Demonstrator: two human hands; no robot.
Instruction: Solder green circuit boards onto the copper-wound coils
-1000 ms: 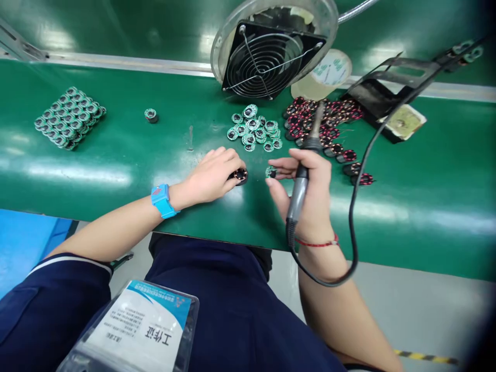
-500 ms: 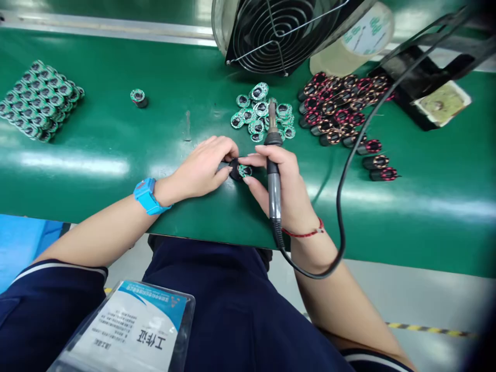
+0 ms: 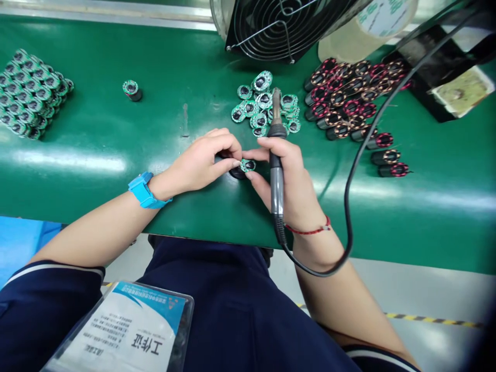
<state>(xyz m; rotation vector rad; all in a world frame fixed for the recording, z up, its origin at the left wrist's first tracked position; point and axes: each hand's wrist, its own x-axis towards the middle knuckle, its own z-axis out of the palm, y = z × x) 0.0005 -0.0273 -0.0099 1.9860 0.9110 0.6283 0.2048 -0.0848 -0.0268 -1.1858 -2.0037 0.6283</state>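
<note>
"What do I have in hand?"

"Your left grip (image 3: 205, 160) pinches a black core (image 3: 237, 174), partly hidden by its fingers. Your right grip (image 3: 296, 181) pinches a green disc (image 3: 248, 166) between thumb and forefinger, right at your left fingertips. It also carries the soldering iron (image 3: 276, 188), tip pointing away from you."

"How far along is this piece?"

"The disc overlaps the core where your two grips meet. Whether it is seated, I cannot tell; I judge the joining unfinished. The iron's tip is well apart from it."

"And what is left?"

"Just beyond your right grip lies a cluster of loose discs (image 3: 250, 108). Farther out and to the right of that grip, wound cores (image 3: 339, 98) with pink and copper rings show no discs on top, so they look not yet done."

"Anything finished?"

"It seems so. On the desk (image 3: 155, 139), beyond and left of your left grip, one capped piece (image 3: 133, 92) stands alone. Well to the left of that grip, a stack of green-topped pieces (image 3: 29, 93) looks complete. Past the loose discs, farthest from both grips, is a fan (image 3: 267, 36)."
</note>
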